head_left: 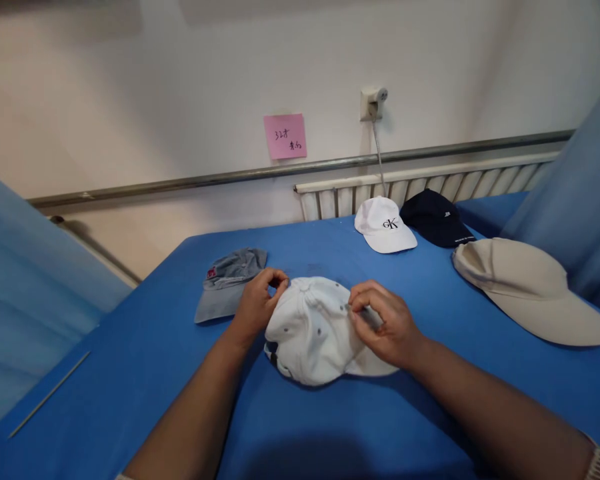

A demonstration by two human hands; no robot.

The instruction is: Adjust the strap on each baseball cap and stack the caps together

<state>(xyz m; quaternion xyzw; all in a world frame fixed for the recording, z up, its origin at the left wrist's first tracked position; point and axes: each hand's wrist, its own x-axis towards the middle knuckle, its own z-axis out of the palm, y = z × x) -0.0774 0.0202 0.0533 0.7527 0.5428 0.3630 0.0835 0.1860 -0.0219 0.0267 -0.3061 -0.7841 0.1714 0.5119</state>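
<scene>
A white baseball cap (307, 330) lies crown-up on the blue-covered table (145, 360) right in front of me. My left hand (257, 303) pinches the cap's left edge with curled fingers. My right hand (387, 323) rests on the cap's right side, fingers pinched on the fabric near the brim. Both forearms reach in from the bottom of the view.
A grey-blue cap (227, 283) lies left of my hands. Farther back sit a white logo cap (384, 227) and a dark navy cap (435, 217). A beige cap (525, 287) lies at the right. A radiator (430, 187), wall socket (373, 103) and pink note (285, 136) are behind.
</scene>
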